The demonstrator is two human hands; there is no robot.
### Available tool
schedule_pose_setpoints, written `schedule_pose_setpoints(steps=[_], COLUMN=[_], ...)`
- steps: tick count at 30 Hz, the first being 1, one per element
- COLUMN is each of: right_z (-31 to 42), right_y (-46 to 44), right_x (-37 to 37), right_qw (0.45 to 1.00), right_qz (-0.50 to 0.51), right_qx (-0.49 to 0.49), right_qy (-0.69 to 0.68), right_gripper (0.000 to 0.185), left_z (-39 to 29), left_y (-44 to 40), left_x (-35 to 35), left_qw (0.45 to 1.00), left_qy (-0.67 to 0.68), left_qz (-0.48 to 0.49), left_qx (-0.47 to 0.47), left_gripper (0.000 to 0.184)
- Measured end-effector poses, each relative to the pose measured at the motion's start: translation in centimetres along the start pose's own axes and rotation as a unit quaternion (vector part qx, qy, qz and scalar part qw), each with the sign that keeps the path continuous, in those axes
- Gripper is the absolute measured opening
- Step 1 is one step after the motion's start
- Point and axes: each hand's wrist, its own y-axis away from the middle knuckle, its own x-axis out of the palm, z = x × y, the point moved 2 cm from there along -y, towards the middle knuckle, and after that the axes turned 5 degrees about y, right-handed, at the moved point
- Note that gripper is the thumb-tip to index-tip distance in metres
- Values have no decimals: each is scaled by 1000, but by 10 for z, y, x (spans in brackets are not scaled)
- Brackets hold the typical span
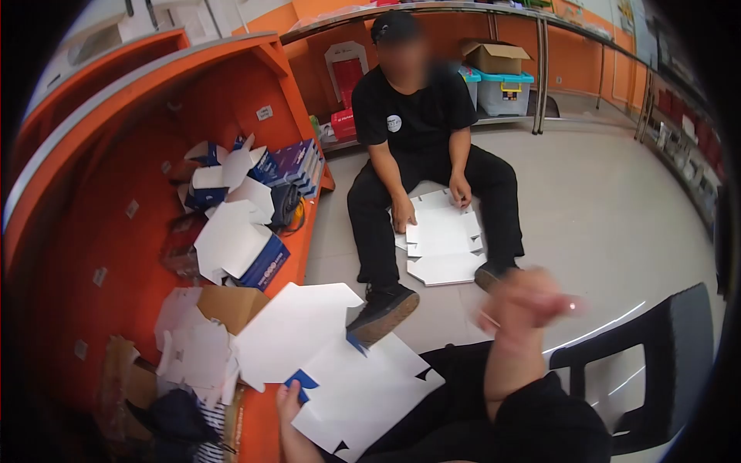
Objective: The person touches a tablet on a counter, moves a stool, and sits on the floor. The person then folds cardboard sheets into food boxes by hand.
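Note:
A partly folded white cardboard box blank with blue flaps lies across my lap, its large upper panel tilted up to the left. My left hand grips its left edge by a blue flap, fingers closed on the card. Raised to the right and apart from the card, my right hand is smeared by motion. Its fingers cannot be made out, nor whether anything is in them.
A person in black sits opposite, hands on flat white box blanks on the floor. An orange shelf at left bears opened boxes and a brown carton. A black chair stands at right.

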Motion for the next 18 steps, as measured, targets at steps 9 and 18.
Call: schedule_pose_setpoints(steps=[9, 18], right_z=[-27, -15], right_y=[5, 12], right_x=[38, 53], right_qw=[957, 929], right_qz=[233, 287], right_qx=[-114, -166], right_qy=[-132, -166], right_gripper=[58, 54], left_z=[4, 12], left_y=[10, 16], left_x=[16, 17], left_qw=[999, 998], left_qy=[15, 42], left_qz=[19, 2], left_qx=[-49, -55], left_gripper=[33, 32])
